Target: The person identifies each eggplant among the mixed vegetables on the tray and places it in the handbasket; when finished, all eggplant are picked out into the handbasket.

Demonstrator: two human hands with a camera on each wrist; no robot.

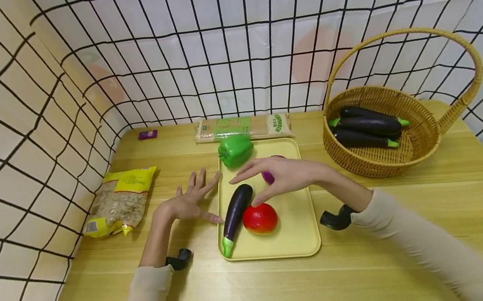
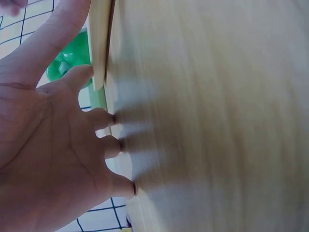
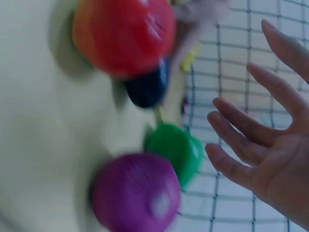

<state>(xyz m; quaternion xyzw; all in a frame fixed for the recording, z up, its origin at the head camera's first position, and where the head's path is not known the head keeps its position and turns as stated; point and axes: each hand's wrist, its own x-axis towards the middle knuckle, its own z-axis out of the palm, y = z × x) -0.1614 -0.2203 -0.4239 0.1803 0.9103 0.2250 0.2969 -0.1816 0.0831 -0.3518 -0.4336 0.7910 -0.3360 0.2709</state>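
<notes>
My left hand (image 1: 189,203) is spread at the left rim of a yellow tray (image 1: 296,235), its fingertips down at the wooden table in the left wrist view and nothing in its grasp. Over the tray reaches my right hand (image 1: 287,172), fingers extended and holding nothing, as the right wrist view (image 3: 270,150) confirms. On the tray lie an eggplant (image 1: 236,209), a red round fruit (image 1: 261,219) and a green bell pepper (image 1: 235,151) by the far left corner. A purple onion-like vegetable (image 3: 137,193) is partly hidden by the right hand in the head view.
A wicker basket (image 1: 377,171) with a tall handle stands at the right, several eggplants (image 1: 368,125) inside. Behind the tray lies a long noodle-like packet (image 1: 243,127). A yellow-topped bag (image 1: 122,202) and small purple packet (image 1: 148,134) are at left. Black wire grid (image 1: 250,42) surrounds the table.
</notes>
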